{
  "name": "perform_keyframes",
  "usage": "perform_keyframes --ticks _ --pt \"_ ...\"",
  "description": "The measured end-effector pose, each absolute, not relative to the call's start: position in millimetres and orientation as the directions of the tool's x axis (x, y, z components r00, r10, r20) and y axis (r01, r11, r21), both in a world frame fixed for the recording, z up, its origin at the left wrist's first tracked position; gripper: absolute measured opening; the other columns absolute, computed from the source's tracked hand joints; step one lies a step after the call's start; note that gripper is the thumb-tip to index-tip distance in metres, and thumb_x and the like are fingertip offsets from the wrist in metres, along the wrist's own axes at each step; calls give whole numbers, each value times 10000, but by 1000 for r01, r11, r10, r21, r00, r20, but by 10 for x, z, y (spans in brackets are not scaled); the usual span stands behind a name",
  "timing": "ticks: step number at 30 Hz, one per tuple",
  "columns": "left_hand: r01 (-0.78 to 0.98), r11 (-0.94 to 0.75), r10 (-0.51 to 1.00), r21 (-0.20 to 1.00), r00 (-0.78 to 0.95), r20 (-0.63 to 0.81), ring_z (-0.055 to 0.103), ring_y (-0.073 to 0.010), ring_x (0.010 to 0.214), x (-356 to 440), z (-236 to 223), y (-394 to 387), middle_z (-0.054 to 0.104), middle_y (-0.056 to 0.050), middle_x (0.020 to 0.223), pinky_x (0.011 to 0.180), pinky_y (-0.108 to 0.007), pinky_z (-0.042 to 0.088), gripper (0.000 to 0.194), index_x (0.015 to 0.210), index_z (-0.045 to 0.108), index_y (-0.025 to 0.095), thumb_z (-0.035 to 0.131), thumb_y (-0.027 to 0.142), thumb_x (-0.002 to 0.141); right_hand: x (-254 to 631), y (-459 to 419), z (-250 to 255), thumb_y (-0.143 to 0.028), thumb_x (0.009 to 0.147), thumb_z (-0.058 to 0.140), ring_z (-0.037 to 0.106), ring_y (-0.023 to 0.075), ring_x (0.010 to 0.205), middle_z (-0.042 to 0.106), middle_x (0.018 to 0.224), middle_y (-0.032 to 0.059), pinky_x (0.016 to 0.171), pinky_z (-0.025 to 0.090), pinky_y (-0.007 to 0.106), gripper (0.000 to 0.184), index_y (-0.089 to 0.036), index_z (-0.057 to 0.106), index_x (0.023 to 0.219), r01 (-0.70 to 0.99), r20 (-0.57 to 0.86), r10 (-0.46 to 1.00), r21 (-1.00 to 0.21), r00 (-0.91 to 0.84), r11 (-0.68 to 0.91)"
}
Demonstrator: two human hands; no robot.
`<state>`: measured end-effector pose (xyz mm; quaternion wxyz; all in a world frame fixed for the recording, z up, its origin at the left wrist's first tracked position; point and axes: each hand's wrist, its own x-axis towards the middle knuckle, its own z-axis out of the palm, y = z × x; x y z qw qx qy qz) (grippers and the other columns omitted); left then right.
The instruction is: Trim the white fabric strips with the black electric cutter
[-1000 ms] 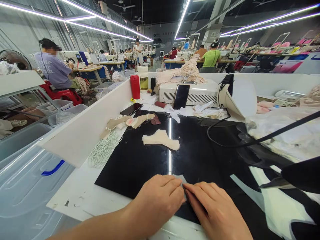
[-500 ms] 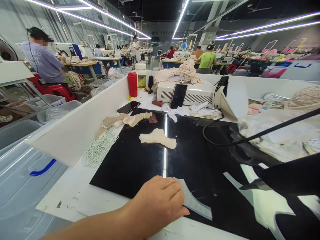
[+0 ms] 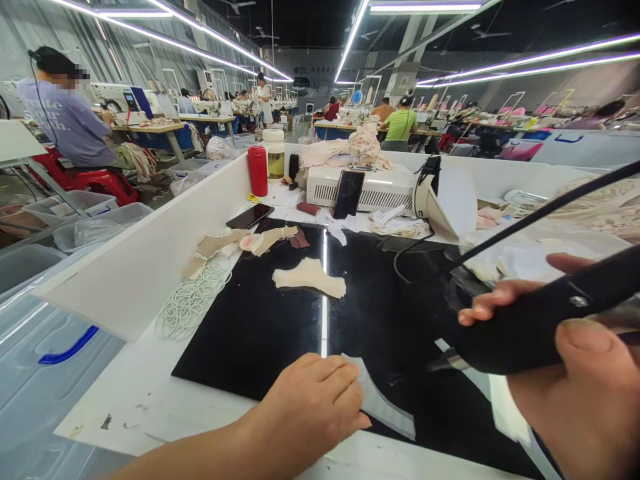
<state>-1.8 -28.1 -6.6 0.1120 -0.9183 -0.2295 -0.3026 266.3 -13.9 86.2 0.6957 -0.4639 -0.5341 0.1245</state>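
My left hand (image 3: 320, 400) rests at the front of the black mat (image 3: 260, 333), fingers together and curled over one end of a grey-white fabric piece (image 3: 385, 403). The rest of that curved piece lies on the mat to the right; its covered end is hidden. On the right, my right hand (image 3: 585, 380) grips a black corded hand tool (image 3: 540, 320) with a metal tip (image 3: 450, 360), held above the mat. Pale cut fabric (image 3: 507, 407) lies partly hidden beneath that hand. Farther back sits a cream fabric piece (image 3: 310, 277).
Looped cord (image 3: 193, 310) and beige scraps (image 3: 270, 240) lie at left beside the white side panel (image 3: 145, 267). A white vented box (image 3: 385, 190), a phone (image 3: 349, 193), a red bottle (image 3: 257, 171) and a lamp (image 3: 453, 200) stand at the back. The tool's cable crosses at right.
My right hand left the fabric, went out of view, and is back gripping the black tool, now raised. My left hand stays on the fabric piece. The view has turned slightly right.
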Motion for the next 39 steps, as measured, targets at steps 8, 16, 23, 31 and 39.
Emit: perform_keyframes --ticks 8,16,23,31,39 --pt "487 -873 365 -22 682 633 798 -164 1169 -5 -55 -283 856 -40 1206 897 -301 642 356 1060 741 157 546 389 1246 1919 -95 850 -572 790 1041 682 189 623 697 804 -35 530 625 331 536 -326 754 1171 -171 485 770 -790 414 589" --pt "491 -871 380 -15 692 614 791 -165 1195 -9 -60 -297 858 -54 1228 893 -293 608 343 1065 744 156 563 389 1239 1851 -39 722 -583 914 945 696 183 656 686 869 -37 582 650 341 474 -340 696 1236 -123 518 775 -798 361 590" --pt "490 -871 384 -25 713 586 779 -178 1233 -20 -110 -313 846 -68 1281 905 -293 605 309 1086 751 157 630 413 1209 1853 -31 699 -559 906 958 701 183 652 698 854 -39 586 661 342 467 -331 700 1221 -129 500 779 -805 378 580" --pt "494 -868 379 -49 725 575 771 -181 1238 -25 -110 -304 842 -72 1295 885 -297 598 303 1103 759 160 649 425 1199 1833 -18 702 -491 915 957 701 175 660 717 858 -42 577 650 319 431 -318 701 1216 -172 463 797 -813 389 556" --pt "496 -867 374 -44 707 601 784 -169 1187 2 -59 -295 852 -65 1254 830 -289 599 312 1068 770 155 610 377 1218 1763 -4 702 -564 907 956 704 183 640 708 849 -47 557 640 332 485 -326 676 1224 -198 466 811 -810 355 552"
